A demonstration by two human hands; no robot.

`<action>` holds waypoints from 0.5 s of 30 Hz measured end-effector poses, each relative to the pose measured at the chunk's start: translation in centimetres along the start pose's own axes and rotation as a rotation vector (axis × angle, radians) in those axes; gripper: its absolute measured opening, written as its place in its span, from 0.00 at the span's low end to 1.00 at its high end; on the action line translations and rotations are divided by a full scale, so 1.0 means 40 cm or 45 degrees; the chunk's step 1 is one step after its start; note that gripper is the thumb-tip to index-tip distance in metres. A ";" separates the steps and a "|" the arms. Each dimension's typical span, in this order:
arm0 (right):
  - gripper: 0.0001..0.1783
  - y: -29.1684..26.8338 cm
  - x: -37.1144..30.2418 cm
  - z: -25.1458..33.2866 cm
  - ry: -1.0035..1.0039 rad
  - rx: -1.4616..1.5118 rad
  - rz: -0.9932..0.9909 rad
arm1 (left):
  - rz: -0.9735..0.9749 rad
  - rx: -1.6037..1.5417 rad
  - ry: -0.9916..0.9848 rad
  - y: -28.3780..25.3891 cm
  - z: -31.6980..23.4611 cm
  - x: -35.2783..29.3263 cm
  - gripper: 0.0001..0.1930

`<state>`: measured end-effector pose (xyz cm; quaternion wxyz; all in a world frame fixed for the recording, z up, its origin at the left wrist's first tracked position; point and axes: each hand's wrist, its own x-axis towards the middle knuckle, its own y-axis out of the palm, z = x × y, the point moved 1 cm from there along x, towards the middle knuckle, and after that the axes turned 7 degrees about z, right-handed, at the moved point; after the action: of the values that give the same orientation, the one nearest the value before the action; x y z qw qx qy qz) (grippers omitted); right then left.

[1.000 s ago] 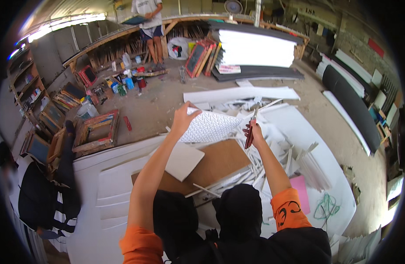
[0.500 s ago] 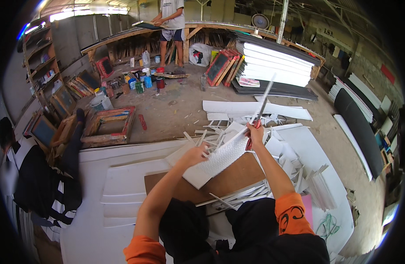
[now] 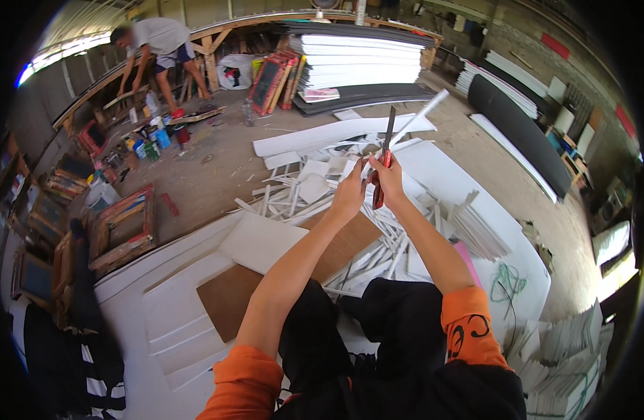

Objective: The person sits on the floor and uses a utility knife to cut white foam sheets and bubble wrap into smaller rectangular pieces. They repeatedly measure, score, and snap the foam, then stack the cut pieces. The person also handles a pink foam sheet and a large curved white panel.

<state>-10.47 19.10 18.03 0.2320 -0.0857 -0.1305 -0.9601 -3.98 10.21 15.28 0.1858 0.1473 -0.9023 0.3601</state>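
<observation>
My right hand (image 3: 388, 180) is closed round a utility knife with a red handle (image 3: 378, 196) and a dark blade (image 3: 390, 129) pointing up and away. My left hand (image 3: 350, 193) is just beside it, its fingers drawn together at the lower end of a narrow white strip (image 3: 421, 115). That strip slants up to the right behind the blade; its gripped end is partly hidden by my hands. Below and to the left, a white sheet (image 3: 262, 241) lies across a brown board (image 3: 227, 297). Many white offcuts (image 3: 315, 183) are heaped under and beyond my hands.
A stack of strips (image 3: 479, 231) and tangled green string (image 3: 507, 282) lie right on the white work surface (image 3: 528, 245). Beyond are stacked white sheets (image 3: 364, 63), paint cans (image 3: 161, 136) and a wooden frame (image 3: 126, 227). A person (image 3: 161, 52) bends at the far left.
The white sheet has left my left hand and lies on the board. Both hands have come together at the knife and strip. The view has turned right; the far person now bends down.
</observation>
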 end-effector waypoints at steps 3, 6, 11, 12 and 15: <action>0.10 -0.069 -0.014 0.017 0.037 0.074 -0.077 | 0.057 0.245 0.074 0.037 -0.043 0.016 0.24; 0.08 -0.104 0.008 -0.011 0.081 0.202 -0.274 | -0.006 0.399 0.220 0.062 -0.053 0.035 0.21; 0.07 -0.168 0.064 -0.133 0.279 0.240 -0.556 | 0.209 0.760 0.130 0.126 -0.047 0.039 0.16; 0.06 -0.158 0.064 -0.154 0.303 0.212 -0.532 | 0.235 0.851 0.144 0.122 -0.021 0.031 0.16; 0.08 -0.392 0.096 -0.267 0.157 0.256 -0.834 | 0.269 0.942 0.272 0.121 -0.035 0.005 0.17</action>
<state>-22.29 27.84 5.45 -0.0737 0.0422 -0.2308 -0.9693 -5.77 14.54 13.46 0.1749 0.0725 -0.6974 0.6913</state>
